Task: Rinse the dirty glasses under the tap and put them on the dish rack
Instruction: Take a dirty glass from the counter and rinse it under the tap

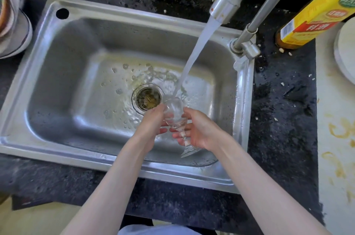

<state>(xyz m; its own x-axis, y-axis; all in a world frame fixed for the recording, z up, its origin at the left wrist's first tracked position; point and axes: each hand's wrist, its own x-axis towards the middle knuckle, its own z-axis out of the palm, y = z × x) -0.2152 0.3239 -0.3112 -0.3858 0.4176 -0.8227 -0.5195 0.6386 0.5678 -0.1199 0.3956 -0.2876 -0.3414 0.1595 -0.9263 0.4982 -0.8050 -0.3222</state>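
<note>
A clear stemmed glass [175,114] is held tilted over the steel sink [63,46], its mouth up under the running water from the tap [226,6]. My left hand [152,121] grips the bowl of the glass from the left. My right hand [199,129] cups the stem and lower bowl from the right, with the foot of the glass sticking out below the palm. Water streams into the glass and spills toward the drain [148,98].
Stacked bowls [11,17] sit on the dark counter at the far left. A yellow box [317,10] leans over a bottle at the right, beside a white plate [345,50]. The tap's base [244,46] stands at the sink's right rim. No dish rack shows.
</note>
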